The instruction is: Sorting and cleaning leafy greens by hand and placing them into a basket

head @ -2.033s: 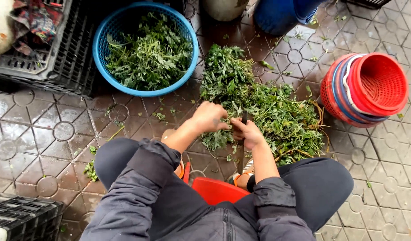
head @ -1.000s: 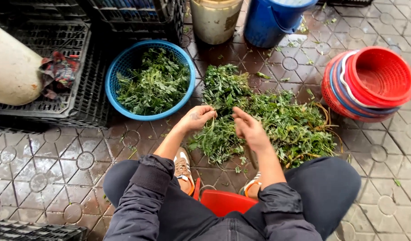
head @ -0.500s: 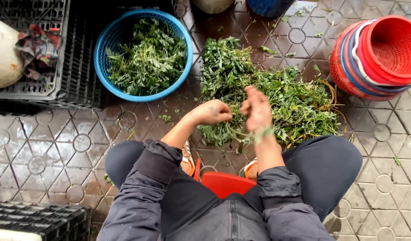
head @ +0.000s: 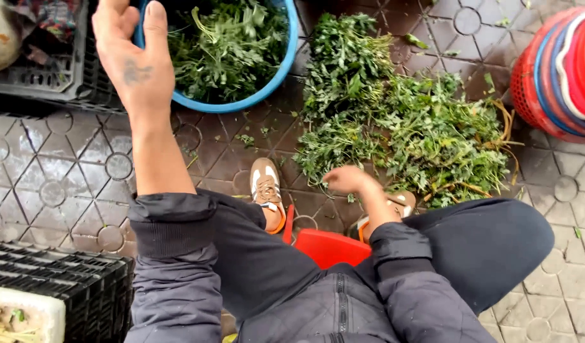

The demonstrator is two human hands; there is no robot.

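- left hand (head: 132, 60) grip open, fingers spread at rim of blue basin (head: 281, 67) holding cut greens
- right hand (head: 344, 180) grip loosely curled, empty, at near edge of greens pile (head: 407, 124) right of basin
- stacked red baskets (head: 559, 70) far right of basin

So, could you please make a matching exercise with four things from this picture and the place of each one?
Things:
1. left hand
2. right hand
3. stack of red baskets
4. black crate

Places:
A. at the right edge of the view
B. at the near edge of the leaf pile on the floor
C. at the rim of the blue basin
D. at the bottom left, beside the person's knee

Pairs: 1-C, 2-B, 3-A, 4-D
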